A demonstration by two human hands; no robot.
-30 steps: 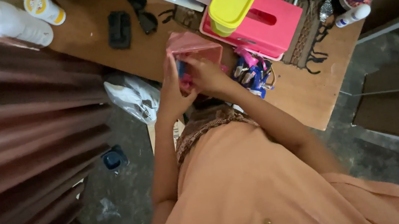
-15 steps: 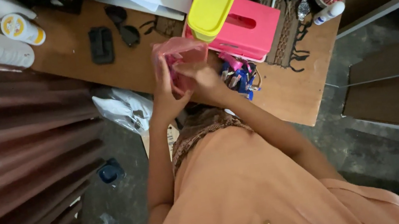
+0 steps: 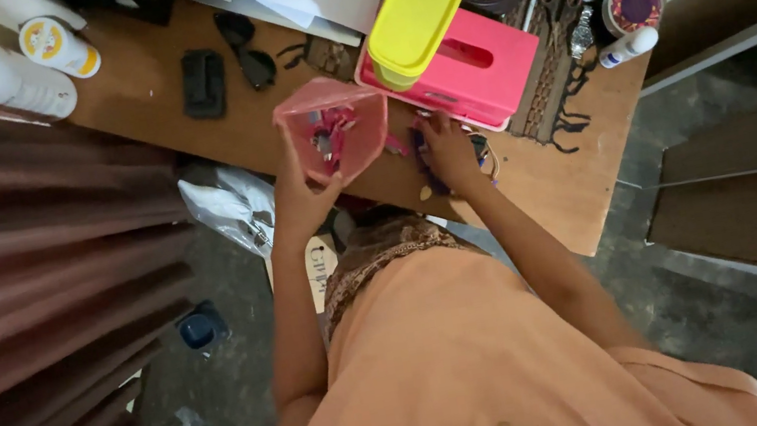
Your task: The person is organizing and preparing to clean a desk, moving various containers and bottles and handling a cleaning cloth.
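While you look straight down over your orange top, your left hand is closed around the lower side of a translucent pink plastic bag, holding it up with its mouth wide open just above the near edge of the brown wooden table. Small pink and dark items show inside the bag. Your right hand rests palm down on the table just right of the bag, fingers curled over a loose pile of small blue and pink items; whether it actually grips any of them cannot be told. Just beyond that hand sits a bright pink rectangular box with a slot in its top, and a yellow lidded plastic container lies on it. Farther left on the table are a dark flat case and two white plastic bottles. A dark maroon curtain hangs along the left side.
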